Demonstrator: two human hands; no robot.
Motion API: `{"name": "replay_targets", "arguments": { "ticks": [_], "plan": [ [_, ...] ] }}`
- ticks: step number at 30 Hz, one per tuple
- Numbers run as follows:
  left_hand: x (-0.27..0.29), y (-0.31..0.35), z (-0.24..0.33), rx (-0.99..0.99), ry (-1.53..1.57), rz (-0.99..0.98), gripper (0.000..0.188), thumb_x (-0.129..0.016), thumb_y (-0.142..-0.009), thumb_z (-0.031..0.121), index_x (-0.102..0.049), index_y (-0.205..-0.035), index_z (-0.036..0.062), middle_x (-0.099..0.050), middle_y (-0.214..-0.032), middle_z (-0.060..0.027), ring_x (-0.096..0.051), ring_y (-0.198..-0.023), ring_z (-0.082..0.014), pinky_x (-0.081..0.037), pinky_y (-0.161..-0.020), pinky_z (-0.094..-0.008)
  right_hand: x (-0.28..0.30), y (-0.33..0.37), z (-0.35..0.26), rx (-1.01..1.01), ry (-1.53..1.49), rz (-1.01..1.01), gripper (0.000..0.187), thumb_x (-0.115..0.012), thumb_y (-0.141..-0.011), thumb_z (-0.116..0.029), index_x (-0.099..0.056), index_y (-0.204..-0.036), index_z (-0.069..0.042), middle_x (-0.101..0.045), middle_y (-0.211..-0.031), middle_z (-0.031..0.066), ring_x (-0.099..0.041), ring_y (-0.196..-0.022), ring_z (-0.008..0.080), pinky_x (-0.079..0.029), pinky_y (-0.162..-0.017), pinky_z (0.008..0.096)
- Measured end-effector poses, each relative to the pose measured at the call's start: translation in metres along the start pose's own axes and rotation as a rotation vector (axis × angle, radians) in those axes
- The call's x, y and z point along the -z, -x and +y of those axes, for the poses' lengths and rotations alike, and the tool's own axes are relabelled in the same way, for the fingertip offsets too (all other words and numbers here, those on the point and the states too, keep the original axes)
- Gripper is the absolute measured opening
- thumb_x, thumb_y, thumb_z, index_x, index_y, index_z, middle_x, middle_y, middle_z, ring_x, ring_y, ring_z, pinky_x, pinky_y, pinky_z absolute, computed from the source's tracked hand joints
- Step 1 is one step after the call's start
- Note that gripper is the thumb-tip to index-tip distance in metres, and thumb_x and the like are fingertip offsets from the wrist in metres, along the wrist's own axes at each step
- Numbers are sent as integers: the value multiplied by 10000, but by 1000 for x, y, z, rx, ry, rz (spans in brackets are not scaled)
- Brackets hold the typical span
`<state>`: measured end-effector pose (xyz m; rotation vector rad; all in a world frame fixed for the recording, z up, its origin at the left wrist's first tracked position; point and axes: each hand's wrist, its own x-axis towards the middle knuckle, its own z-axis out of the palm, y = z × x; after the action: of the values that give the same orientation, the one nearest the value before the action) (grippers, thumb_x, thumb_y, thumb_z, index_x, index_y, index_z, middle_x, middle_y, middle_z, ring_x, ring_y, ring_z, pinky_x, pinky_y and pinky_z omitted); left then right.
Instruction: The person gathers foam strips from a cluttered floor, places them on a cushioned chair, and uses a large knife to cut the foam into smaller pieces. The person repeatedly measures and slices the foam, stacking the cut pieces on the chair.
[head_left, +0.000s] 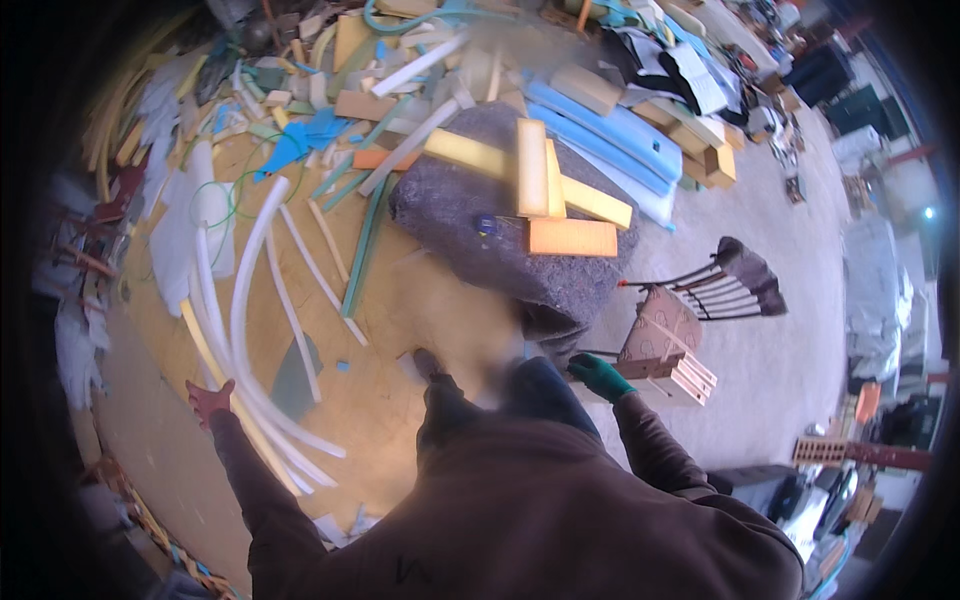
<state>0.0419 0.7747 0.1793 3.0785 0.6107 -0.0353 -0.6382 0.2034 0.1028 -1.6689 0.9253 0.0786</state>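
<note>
At the left, my bare left hand is open, its fingers spread, beside a long yellow foam strip and curved white foam strips. My right hand, in a green glove, is at the right of my legs with its fingers curled; what they hold, if anything, is hidden. Close by it stands a wooden frame piece with pale slats and a patterned brown panel. Ahead lies a dark grey fabric-like mass bearing yellow foam blocks, an orange-yellow block and a small blue item.
Foam offcuts pile up along the far side. Long blue foam pieces lie behind the grey mass. A dark slatted rack-like object sits on the grey floor at right. Thin strips cross the yellowish floor sheet.
</note>
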Motion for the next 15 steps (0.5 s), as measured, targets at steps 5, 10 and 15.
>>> {"name": "replay_targets", "arguments": {
  "ticks": [5, 10, 15],
  "plan": [
    [-99, -45, 130, -636, 382, -295, 888, -953, -816, 343, -548, -1563, 86, -568, -1559, -202, -561, -1440, -350, -478, -1186, -473, -21, 27, -7, -341, -126, 158, 403, -728, -1040, -337, -723, -1275, -10, -756, -1056, 92, -700, -904, 188, -568, -829, 371],
    [-159, 104, 266, -937, 573, -950, 495, -866, -934, 132, -666, -1364, -7, -772, -1054, -90, -745, -969, -166, -617, -867, -337, -24, 4, 24, -340, -169, 287, 396, -760, -1002, -322, -711, -1232, -2, -755, -1024, 131, -705, -868, 217, -572, -780, 401],
    [-113, 273, 371, -1212, 282, -1057, 484, -826, -969, 192, -672, -1384, -5, -784, -1254, -179, -765, -1140, -255, -608, -992, -388, -18, -80, 23, -262, -207, 418, 393, -744, -1014, -281, -702, -1296, -11, -780, -1135, 156, -732, -1014, 239, -579, -881, 410]
  ]
}}
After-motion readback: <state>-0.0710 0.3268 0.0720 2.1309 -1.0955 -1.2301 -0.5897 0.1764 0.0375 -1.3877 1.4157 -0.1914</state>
